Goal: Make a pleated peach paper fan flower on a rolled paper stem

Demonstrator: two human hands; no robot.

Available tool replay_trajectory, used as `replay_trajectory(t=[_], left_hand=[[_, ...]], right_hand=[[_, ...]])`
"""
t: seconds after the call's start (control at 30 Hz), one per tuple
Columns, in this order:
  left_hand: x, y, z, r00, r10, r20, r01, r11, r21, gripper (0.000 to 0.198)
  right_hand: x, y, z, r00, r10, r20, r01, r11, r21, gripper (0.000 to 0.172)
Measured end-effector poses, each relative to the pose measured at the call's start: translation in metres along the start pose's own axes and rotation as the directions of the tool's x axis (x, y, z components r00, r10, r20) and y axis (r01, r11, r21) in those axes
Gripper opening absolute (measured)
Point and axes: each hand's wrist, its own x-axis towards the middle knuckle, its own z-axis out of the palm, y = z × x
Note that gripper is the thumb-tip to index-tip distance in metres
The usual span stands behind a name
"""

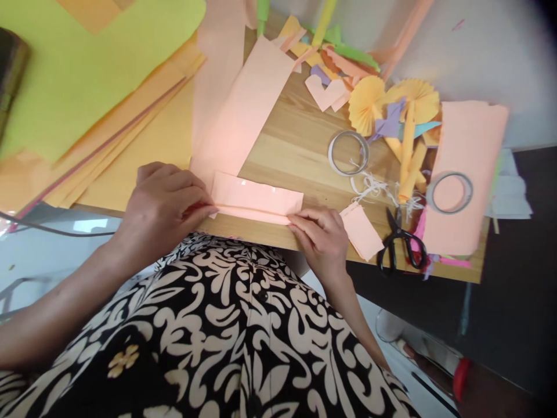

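Observation:
A small strip of pink paper (256,197) lies at the front edge of the wooden table, with a narrow fold along its near side. My left hand (167,200) pinches the strip's left end between thumb and fingers. At its right end, my right hand (322,232) grips the folded edge with thumb and fingertips. Two small shiny spots show on the strip's upper half. Just right of my right hand lies a small pink paper rectangle (361,231). Behind the strip, a larger pink sheet (248,104) stretches away over the table.
Black-handled scissors (400,241) and a tape roll (348,152) lie right; another tape roll (449,193) rests on a pink sheet (474,133). Yellow paper fans (411,98), a pink heart (326,93) and scraps crowd the back. Large green sheets (96,75) cover the left.

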Motion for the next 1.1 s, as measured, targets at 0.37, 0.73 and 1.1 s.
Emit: replay_trajectory(t=[0.37,0.73,1.1], left_hand=[[-0.008,0.002,0.006,0.981,0.159,-0.107,-0.14,0.975,0.173,0.021],[0.003,-0.008,0.004,0.967,0.248,-0.065,-0.237,0.961,0.141,0.017],[0.006,-0.006,0.002,0.985,0.171,-0.021,-0.168,0.98,0.109,0.02]], right_hand=[[-0.001,0.003,0.002,0.999,-0.029,-0.021,0.03,0.999,0.018,0.017],[-0.001,0.001,0.002,1.0,-0.021,-0.015,0.021,1.0,-0.019,0.014],[0.005,0.0,-0.005,0.993,0.081,0.089,-0.081,0.997,-0.004,0.013]])
